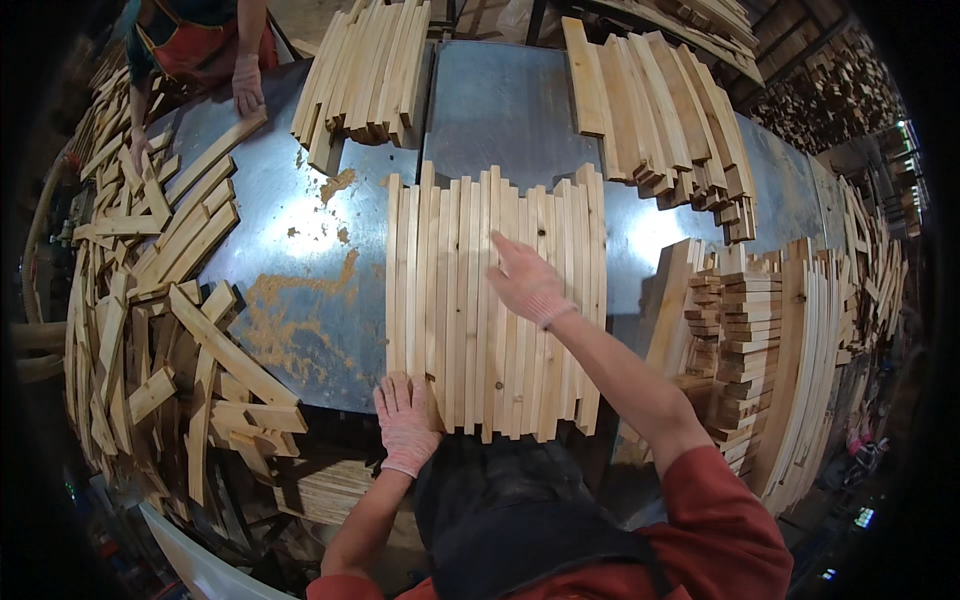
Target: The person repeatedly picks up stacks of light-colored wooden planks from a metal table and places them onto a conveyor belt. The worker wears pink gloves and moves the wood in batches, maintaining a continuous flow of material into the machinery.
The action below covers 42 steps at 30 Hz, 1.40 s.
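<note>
1. A row of narrow wooden slats (470,330) is laid side by side in the centre of the frame, its ends uneven at top and bottom.
2. At the row's lower left corner, the gloved left hand (407,425) is spread wide, its fingers pointed up the frame beside the outermost slats.
3. Over the middle of the row, the gloved right hand (530,285) is placed with one finger extended toward the upper left; how far the others are curled, and whether a slat is touched, cannot be told.
4. The row is supported by a metal table (510,105), marked at centre left by sawdust (300,285).
5. Further boards are grouped at upper centre-left (365,70) and upper right (665,110).
6. The left side is filled by a jumbled wood pile (215,345); at upper left, a board is touched by a co-worker's gloved hand (248,85).
</note>
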Each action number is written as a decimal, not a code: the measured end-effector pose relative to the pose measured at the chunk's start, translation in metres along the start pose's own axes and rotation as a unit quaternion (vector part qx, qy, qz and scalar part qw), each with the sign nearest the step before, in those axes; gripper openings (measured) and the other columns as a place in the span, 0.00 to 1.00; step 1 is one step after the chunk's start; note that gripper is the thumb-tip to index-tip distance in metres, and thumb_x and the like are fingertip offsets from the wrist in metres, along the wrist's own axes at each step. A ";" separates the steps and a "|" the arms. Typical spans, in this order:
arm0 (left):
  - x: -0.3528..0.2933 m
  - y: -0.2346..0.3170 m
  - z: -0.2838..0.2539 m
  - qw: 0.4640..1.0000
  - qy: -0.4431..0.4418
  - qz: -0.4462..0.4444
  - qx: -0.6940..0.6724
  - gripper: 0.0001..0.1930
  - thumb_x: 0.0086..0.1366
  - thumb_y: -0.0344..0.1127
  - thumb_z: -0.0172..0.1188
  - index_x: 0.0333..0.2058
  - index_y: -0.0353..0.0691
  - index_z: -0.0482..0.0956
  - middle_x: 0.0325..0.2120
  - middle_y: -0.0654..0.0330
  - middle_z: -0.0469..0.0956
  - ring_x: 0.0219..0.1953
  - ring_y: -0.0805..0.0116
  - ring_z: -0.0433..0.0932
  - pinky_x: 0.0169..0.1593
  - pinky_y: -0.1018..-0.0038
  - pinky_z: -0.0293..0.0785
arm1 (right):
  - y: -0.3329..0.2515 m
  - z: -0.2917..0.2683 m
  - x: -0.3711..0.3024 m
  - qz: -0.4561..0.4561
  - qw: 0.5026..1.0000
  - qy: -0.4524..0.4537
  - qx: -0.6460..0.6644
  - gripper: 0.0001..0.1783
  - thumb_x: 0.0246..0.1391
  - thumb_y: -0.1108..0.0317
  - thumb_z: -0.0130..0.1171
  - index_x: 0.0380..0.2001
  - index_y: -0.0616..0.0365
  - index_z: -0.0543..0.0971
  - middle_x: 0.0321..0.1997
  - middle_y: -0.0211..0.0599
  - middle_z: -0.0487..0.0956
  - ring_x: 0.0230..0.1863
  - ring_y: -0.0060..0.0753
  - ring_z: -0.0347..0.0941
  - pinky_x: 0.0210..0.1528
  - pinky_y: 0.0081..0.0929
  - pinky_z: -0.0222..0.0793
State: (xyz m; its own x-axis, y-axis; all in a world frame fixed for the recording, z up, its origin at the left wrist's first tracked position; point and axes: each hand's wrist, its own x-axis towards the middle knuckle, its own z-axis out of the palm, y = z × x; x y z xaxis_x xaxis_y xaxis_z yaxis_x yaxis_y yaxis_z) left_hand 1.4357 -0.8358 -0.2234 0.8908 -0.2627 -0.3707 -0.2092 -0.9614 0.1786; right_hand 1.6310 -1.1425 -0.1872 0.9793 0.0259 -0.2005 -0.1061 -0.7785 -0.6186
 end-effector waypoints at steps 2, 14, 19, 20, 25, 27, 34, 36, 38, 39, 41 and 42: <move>0.002 -0.009 0.019 0.999 0.040 0.017 -0.007 0.56 0.51 0.44 0.73 0.77 0.41 0.57 0.78 0.37 0.53 0.81 0.31 0.46 0.81 0.39 0.37 | -0.030 0.012 0.054 -0.021 0.999 -0.033 -0.003 0.34 0.68 0.56 0.55 0.73 0.57 0.68 0.68 0.54 0.77 0.71 0.56 0.70 0.74 0.47 0.66; 0.020 -0.024 0.017 0.993 0.083 0.040 -0.067 0.43 0.56 0.38 0.69 0.71 0.38 0.66 0.71 0.40 0.64 0.75 0.31 0.58 0.79 0.38 0.48 | -0.072 0.055 0.198 -0.033 0.984 -0.017 -0.176 0.34 0.65 0.50 0.58 0.70 0.52 0.72 0.66 0.46 0.78 0.72 0.50 0.68 0.77 0.44 0.61; 0.012 -0.020 -0.003 0.990 0.065 0.053 -0.111 0.45 0.55 0.41 0.71 0.71 0.36 0.66 0.71 0.39 0.64 0.76 0.31 0.57 0.80 0.37 0.44 | -0.109 0.001 0.173 -0.053 0.991 0.076 -0.101 0.35 0.60 0.52 0.65 0.68 0.53 0.74 0.63 0.47 0.79 0.68 0.52 0.71 0.73 0.46 0.67; 0.005 -0.018 -0.014 0.987 0.061 0.070 -0.130 0.45 0.55 0.42 0.71 0.72 0.36 0.65 0.71 0.38 0.64 0.76 0.31 0.57 0.80 0.37 0.44 | -0.114 -0.010 0.164 -0.074 0.988 0.104 -0.084 0.34 0.59 0.57 0.66 0.68 0.52 0.74 0.62 0.47 0.79 0.67 0.53 0.72 0.70 0.47 0.70; -0.047 -0.019 -0.056 0.921 -0.011 0.054 -0.386 0.44 0.57 0.34 0.75 0.72 0.32 0.67 0.69 0.39 0.71 0.70 0.38 0.71 0.75 0.51 0.64 | -0.108 -0.068 0.134 -0.023 0.978 0.207 -0.010 0.32 0.57 0.62 0.63 0.67 0.50 0.78 0.60 0.49 0.79 0.65 0.55 0.74 0.67 0.46 0.73; -0.054 -0.021 -0.083 0.849 -0.006 -0.039 -0.528 0.36 0.59 0.25 0.70 0.68 0.30 0.73 0.63 0.42 0.78 0.64 0.45 0.79 0.68 0.60 0.73 | -0.082 -0.101 0.109 0.014 0.973 0.229 -0.001 0.31 0.57 0.62 0.63 0.66 0.50 0.79 0.59 0.49 0.79 0.63 0.56 0.75 0.67 0.46 0.73; -0.021 -0.076 -0.143 0.698 0.238 -0.140 -0.660 0.14 0.59 0.20 0.70 0.45 0.33 0.83 0.40 0.57 0.81 0.43 0.66 0.80 0.50 0.70 0.79 | -0.016 -0.191 -0.100 -0.021 0.994 -0.033 -0.105 0.34 0.55 0.41 0.73 0.55 0.56 0.87 0.44 0.49 0.85 0.52 0.54 0.81 0.58 0.46 0.79; -0.008 -0.100 -0.143 0.687 0.188 -0.012 -0.702 0.12 0.59 0.29 0.68 0.42 0.33 0.81 0.39 0.58 0.79 0.45 0.64 0.78 0.54 0.67 0.75 | -0.022 -0.199 -0.167 -0.012 0.972 -0.070 -0.223 0.35 0.50 0.41 0.75 0.55 0.53 0.85 0.49 0.45 0.83 0.56 0.51 0.79 0.57 0.47 0.79; 0.010 -0.090 -0.161 0.701 0.137 0.068 -0.696 0.21 0.72 0.34 0.61 0.58 0.27 0.75 0.54 0.48 0.76 0.57 0.54 0.76 0.65 0.58 0.73 | -0.006 -0.211 -0.228 -0.005 0.969 -0.067 -0.239 0.25 0.55 0.44 0.73 0.45 0.51 0.84 0.43 0.39 0.81 0.51 0.48 0.79 0.51 0.47 0.79; 0.000 -0.074 -0.179 0.685 0.134 0.062 -0.713 0.26 0.79 0.33 0.56 0.69 0.22 0.70 0.66 0.38 0.74 0.67 0.44 0.75 0.74 0.52 0.71 | 0.003 -0.213 -0.248 -0.033 0.978 -0.026 -0.205 0.23 0.54 0.44 0.73 0.43 0.49 0.84 0.41 0.36 0.80 0.48 0.46 0.80 0.47 0.47 0.79; 0.021 0.037 -0.223 0.691 0.232 0.047 -0.683 0.25 0.72 0.36 0.62 0.62 0.28 0.75 0.57 0.51 0.76 0.57 0.57 0.75 0.63 0.60 0.74 | 0.018 -0.219 -0.314 -0.015 0.981 0.061 -0.185 0.22 0.54 0.44 0.73 0.39 0.49 0.83 0.40 0.35 0.80 0.46 0.45 0.80 0.44 0.46 0.79; 0.028 0.081 -0.239 0.690 0.283 0.038 -0.666 0.24 0.68 0.38 0.64 0.59 0.32 0.77 0.52 0.57 0.77 0.52 0.63 0.76 0.58 0.64 0.75 | 0.027 -0.220 -0.350 -0.008 0.974 0.136 -0.180 0.20 0.54 0.45 0.73 0.35 0.48 0.83 0.35 0.33 0.78 0.41 0.44 0.81 0.41 0.45 0.78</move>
State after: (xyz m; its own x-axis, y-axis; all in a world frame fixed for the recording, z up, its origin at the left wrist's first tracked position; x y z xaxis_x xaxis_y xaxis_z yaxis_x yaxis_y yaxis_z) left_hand 1.5397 -0.9014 -0.0018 0.9912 0.1281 0.0330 -0.0434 0.0789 0.9959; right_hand 1.3229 -1.3106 0.0334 0.9949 -0.0893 0.0464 -0.0710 -0.9499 -0.3045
